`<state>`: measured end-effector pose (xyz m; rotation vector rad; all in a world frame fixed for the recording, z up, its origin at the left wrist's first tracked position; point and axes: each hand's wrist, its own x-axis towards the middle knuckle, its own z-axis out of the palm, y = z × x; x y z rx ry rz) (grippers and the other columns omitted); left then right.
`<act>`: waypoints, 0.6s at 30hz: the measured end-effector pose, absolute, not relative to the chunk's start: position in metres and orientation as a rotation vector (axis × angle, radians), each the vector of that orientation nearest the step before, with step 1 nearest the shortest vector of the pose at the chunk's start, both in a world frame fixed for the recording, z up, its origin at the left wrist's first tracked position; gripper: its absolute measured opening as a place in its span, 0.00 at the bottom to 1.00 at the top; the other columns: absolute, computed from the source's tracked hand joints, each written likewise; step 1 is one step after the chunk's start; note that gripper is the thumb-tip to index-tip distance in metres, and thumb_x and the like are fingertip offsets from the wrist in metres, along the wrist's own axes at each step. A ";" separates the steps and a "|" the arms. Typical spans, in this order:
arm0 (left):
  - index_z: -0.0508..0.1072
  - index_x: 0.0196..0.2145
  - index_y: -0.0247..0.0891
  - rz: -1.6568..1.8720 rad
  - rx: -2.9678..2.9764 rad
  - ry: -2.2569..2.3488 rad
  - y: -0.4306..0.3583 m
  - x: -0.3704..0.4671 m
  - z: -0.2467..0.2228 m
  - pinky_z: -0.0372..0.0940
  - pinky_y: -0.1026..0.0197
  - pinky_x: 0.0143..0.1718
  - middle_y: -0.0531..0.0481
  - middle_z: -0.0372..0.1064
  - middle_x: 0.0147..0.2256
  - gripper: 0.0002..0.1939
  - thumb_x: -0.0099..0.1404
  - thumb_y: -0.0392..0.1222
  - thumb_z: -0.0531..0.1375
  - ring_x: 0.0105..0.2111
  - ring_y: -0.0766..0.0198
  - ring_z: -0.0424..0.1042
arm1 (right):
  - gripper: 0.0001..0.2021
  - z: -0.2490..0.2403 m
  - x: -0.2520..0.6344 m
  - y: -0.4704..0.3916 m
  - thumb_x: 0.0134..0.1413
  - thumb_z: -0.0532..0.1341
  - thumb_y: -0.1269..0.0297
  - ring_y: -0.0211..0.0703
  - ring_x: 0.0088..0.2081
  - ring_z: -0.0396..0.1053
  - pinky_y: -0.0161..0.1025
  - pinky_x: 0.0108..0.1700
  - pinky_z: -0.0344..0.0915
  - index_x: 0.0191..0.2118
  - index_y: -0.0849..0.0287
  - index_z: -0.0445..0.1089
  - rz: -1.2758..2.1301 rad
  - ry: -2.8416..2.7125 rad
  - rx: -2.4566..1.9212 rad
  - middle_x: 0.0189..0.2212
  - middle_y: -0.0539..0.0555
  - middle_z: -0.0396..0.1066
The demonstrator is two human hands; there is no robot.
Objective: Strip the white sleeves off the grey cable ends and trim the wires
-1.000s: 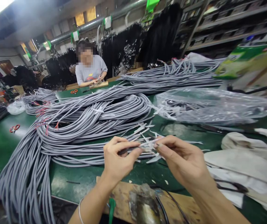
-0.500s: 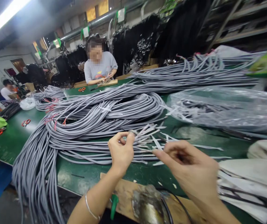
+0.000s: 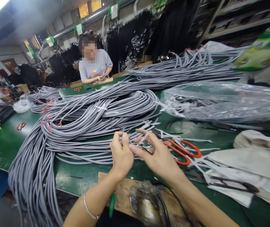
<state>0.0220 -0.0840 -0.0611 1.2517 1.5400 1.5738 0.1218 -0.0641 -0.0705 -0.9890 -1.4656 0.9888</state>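
My left hand (image 3: 122,154) is closed in a pinch around the end of a grey cable, whose tip is mostly covered by the fingers. Close against it, my right hand (image 3: 159,156) has thumb and fingertips brought together. A thin dark piece and a whitish strip show among the right fingers; what exactly is pinched is unclear. Grey cables (image 3: 83,146) run under and behind both hands. Orange-handled scissors (image 3: 184,151) lie just right of my right hand, among white strips (image 3: 199,139).
A clear plastic bag (image 3: 222,99) lies at the right, beyond a white cloth (image 3: 248,160) and dark-handled tool (image 3: 238,186). Near me is a wooden board (image 3: 120,192) with a stained metal block (image 3: 146,201). A co-worker (image 3: 95,64) sits across the green table (image 3: 9,142).
My right hand has moved left to meet my left hand, uncovering the orange scissors. My left hand keeps its pinch. The view has shifted slightly to the right.
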 end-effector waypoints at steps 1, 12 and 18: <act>0.59 0.26 0.38 1.578 1.261 1.547 -0.084 0.022 -0.062 0.52 0.66 0.27 0.57 0.55 0.21 0.10 0.66 0.39 0.48 0.22 0.69 0.56 | 0.21 -0.069 0.122 -0.064 0.35 0.67 0.47 0.40 0.26 0.69 0.34 0.24 0.67 0.32 0.59 0.69 1.051 -1.481 -0.963 0.24 0.51 0.68; 0.55 0.26 0.39 1.541 0.732 1.391 -0.072 0.019 -0.069 0.43 0.71 0.09 0.62 0.50 0.11 0.16 0.68 0.50 0.44 0.07 0.74 0.47 | 0.16 -0.067 0.121 -0.076 0.45 0.63 0.53 0.37 0.15 0.64 0.32 0.17 0.60 0.17 0.58 0.68 0.748 -1.550 -0.960 0.13 0.50 0.67; 0.57 0.25 0.37 1.596 0.633 1.207 -0.072 0.012 -0.058 0.46 0.72 0.08 0.56 0.63 0.18 0.22 0.59 0.61 0.52 0.07 0.76 0.54 | 0.13 -0.064 0.123 -0.073 0.54 0.57 0.65 0.31 0.15 0.61 0.29 0.19 0.58 0.20 0.59 0.66 0.193 -1.659 -0.918 0.14 0.48 0.66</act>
